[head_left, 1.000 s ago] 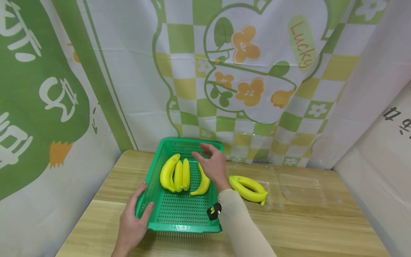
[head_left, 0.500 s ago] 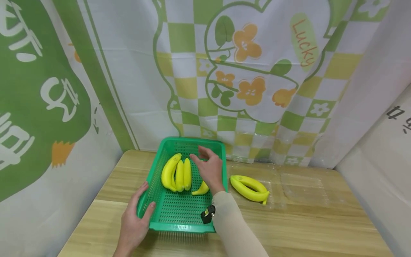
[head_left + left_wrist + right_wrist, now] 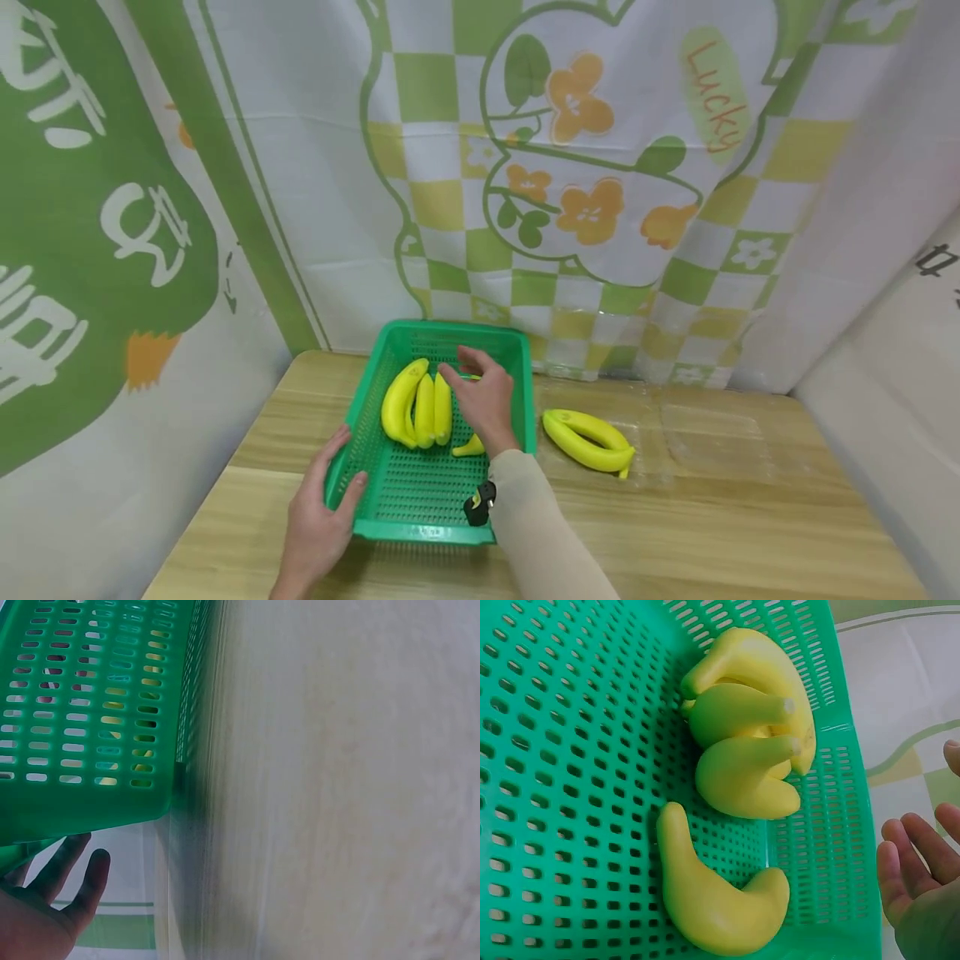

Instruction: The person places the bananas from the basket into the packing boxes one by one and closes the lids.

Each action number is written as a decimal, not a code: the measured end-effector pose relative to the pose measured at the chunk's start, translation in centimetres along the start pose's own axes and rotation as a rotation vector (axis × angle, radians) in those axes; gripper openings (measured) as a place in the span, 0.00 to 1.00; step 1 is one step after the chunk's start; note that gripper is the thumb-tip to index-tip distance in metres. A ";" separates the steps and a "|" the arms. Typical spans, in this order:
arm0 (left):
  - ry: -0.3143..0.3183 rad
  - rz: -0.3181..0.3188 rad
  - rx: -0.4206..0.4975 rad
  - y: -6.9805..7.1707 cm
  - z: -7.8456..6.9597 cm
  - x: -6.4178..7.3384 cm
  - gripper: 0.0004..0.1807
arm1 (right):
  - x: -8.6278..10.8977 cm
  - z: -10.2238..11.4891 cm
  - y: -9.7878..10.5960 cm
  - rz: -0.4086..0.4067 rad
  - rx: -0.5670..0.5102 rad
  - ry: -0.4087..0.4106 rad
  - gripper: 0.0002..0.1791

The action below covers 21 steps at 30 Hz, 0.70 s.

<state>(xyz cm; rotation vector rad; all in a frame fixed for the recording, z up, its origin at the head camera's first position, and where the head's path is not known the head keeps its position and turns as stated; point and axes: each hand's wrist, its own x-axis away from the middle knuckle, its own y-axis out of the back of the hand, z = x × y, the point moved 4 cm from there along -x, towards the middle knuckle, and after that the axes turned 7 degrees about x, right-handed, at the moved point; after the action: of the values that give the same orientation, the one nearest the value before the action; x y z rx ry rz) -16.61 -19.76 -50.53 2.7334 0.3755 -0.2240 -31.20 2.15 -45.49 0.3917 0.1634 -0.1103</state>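
Note:
A green perforated plastic basket (image 3: 431, 531) stands on the wooden table. My left hand (image 3: 318, 512) grips its left rim near the front corner, thumb on the inner side and fingers (image 3: 90, 885) outside. Inside the basket, several yellow bananas (image 3: 424, 408) lie side by side at the left. A single curved banana (image 3: 716, 904) lies apart on the right, mostly covered by my right hand (image 3: 486, 398) in the head view. That hand hovers above the basket with loosely bent fingers and nothing in its grasp.
Two more bananas (image 3: 588, 442) lie on the table (image 3: 712, 517) right of the basket, on or beside clear plastic packaging (image 3: 712, 429). A patterned curtain (image 3: 450, 167) hangs directly behind the table, with printed cloth walls at both sides.
My right hand has shifted a little left and toward me over the basket, covering more of the single banana. My left hand keeps its place on the rim. The head view has shifted slightly.

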 end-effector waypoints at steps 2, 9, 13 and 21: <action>-0.001 0.006 0.004 -0.3 0.0 -0.1 0.35 | 0.0 -0.4 0.1 -0.012 0.006 -0.011 0.25; 0.018 0.012 -0.004 -0.1 0.0 0.0 0.35 | 0.0 -1.0 -0.1 -0.020 0.033 -0.036 0.26; 0.016 0.023 -0.009 -0.1 0.0 -0.1 0.35 | 0.1 -1.4 0.2 -0.036 0.057 -0.062 0.27; 0.031 0.034 0.012 -0.1 0.0 -0.2 0.36 | 0.1 -1.5 0.5 -0.059 0.081 -0.143 0.29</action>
<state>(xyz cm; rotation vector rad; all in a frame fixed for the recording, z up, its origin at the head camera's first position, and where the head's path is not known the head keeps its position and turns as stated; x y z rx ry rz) -16.80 -19.70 -50.48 2.7558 0.3374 -0.1751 -31.26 3.20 -46.73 0.4585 0.0296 -0.2028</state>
